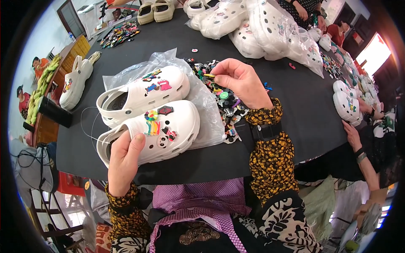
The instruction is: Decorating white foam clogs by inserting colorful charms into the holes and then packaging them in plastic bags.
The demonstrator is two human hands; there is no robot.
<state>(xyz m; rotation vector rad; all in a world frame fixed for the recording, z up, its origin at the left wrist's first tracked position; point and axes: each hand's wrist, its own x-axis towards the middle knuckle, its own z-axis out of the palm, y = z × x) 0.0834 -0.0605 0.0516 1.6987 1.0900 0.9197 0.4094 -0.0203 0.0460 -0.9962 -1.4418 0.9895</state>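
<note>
My left hand [125,158] is closed on the heel side of a white clog [185,120], thumb on top and fingers inside the opening. Colourful charms, among them a flower [151,115] and a panda [162,142], sit in that clog's upper. Right behind it lies a second white clog [173,78] with a pink charm [164,85] and others. My right hand [242,82] pinches a small yellow-and-dark charm [209,75] between thumb and fingertips. It hovers over a heap of loose charms [225,107]. Under the clogs is a clear plastic bag [206,126].
A black table [278,160] carries bagged white clogs [270,25] at the back, another charm pile [120,33] at the far left, beige clogs [163,10] and a white clog [76,82] at left. A co-worker's hand [352,135] is by a white clog [346,103] at right.
</note>
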